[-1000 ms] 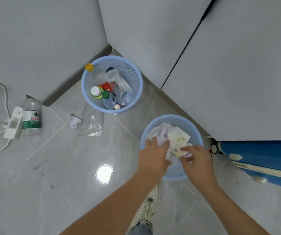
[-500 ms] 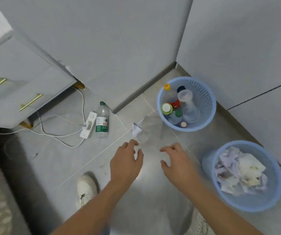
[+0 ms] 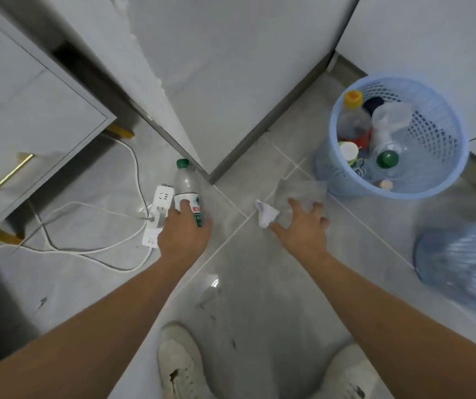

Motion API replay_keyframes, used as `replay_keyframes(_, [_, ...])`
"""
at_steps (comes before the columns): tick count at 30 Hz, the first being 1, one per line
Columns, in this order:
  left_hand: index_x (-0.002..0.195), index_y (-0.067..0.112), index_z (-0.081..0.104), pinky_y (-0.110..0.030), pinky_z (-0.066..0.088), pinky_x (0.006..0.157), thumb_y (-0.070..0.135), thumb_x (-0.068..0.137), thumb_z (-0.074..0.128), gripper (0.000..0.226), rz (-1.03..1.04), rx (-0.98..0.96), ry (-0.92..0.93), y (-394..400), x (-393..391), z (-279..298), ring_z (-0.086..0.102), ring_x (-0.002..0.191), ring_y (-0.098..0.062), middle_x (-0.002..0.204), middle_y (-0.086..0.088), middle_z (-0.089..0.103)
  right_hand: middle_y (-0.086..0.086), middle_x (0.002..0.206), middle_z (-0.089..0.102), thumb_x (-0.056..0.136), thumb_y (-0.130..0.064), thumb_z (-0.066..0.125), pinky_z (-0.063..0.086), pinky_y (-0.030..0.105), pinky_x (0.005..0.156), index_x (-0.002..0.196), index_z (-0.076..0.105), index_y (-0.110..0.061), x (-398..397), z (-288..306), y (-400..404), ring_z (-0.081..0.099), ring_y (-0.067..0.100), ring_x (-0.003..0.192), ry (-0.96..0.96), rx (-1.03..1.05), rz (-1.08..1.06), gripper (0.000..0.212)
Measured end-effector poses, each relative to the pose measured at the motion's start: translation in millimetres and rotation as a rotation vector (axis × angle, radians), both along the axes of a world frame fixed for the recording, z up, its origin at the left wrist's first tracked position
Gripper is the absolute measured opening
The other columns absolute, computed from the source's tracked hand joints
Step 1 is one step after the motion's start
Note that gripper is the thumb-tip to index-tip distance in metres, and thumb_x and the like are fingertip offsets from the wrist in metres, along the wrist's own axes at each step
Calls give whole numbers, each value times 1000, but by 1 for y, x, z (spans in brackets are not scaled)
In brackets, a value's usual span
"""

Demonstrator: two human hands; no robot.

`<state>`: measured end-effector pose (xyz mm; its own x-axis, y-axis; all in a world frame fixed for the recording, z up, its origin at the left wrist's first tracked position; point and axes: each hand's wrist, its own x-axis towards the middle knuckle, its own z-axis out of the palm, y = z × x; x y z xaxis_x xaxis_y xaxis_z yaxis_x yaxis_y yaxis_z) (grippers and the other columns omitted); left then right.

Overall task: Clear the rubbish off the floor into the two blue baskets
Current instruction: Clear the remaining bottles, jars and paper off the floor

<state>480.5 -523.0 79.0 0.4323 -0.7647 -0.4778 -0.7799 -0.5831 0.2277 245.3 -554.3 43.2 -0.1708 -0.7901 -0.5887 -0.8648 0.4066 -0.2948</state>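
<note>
A clear water bottle [image 3: 187, 188] with a green cap lies on the grey tiled floor [image 3: 259, 298], cap pointing to the far side, just beside a white power strip [image 3: 158, 214] on its left. The left hand [image 3: 183, 234] is over the bottle's near end, fingers curving down onto the labelled part; whether they have closed round it I cannot tell.

To the right, a small crumpled white paper [image 3: 265, 216] and a sheet of clear plastic wrap [image 3: 300, 191] lie on the floor, touching one another. The right hand [image 3: 303, 228] is spread over them, fingers splayed and loose, fingertips on the plastic, thumb just beside the paper; nothing gripped.

Far right, a blue basket [image 3: 443, 168] stands near the wall and holds several bottles and cups, among them one with a yellow cap and one with a green cap. The plastic wrap's far edge reaches this basket's foot. A second blue basket [image 3: 455, 272] is cut by the right edge of the view; its contents are mostly out of sight.

White cables [image 3: 87, 249] run from the power strip under a grey cabinet [image 3: 23, 116] with a brass handle at far left. Two white shoes [image 3: 179, 361] are at the near edge.
</note>
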Motion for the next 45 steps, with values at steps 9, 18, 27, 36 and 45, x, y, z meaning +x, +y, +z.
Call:
replay_keyframes(9, [140,9,36,-42,46,80,55,89,67,75,111,-8,26,-42,24,-68,62,109,-37,120,-13,59,15,150,20,87,-58,64,51,60,88,138,36,-44,40,-74,-24,28,47,133,192,-68,107,60])
replay_keyframes(18, [115,17,31,-44,63,70,41,78,82,68,462,61,392,-28,-6,-85,55,72,-14,89,0,51,22,128,43,97,-38,60,48,48,86,130,50,-22,15,-84,-28,49,42,106,218,-188,221,39])
replay_keyframes(27, [109,26,42,-37,54,67,41,71,86,59,235,57,352,37,-33,-60,64,76,-15,92,4,65,12,84,66,82,-5,66,38,30,62,86,61,-7,-1,-80,-20,63,29,79,-197,-192,-52,6])
replay_keyframes(36, [102,35,48,-45,61,76,40,63,90,58,123,22,518,23,-88,-6,71,83,-10,93,13,72,2,65,63,71,-3,73,37,25,53,69,62,-12,-41,-38,13,57,15,61,-320,-209,-225,14])
replay_keyframes(45, [113,39,49,-36,60,78,46,65,89,63,-85,-37,584,-7,-123,92,70,91,-3,104,18,72,-9,57,51,62,-2,73,31,13,48,65,54,-20,-89,91,39,49,6,53,-373,-379,-267,26])
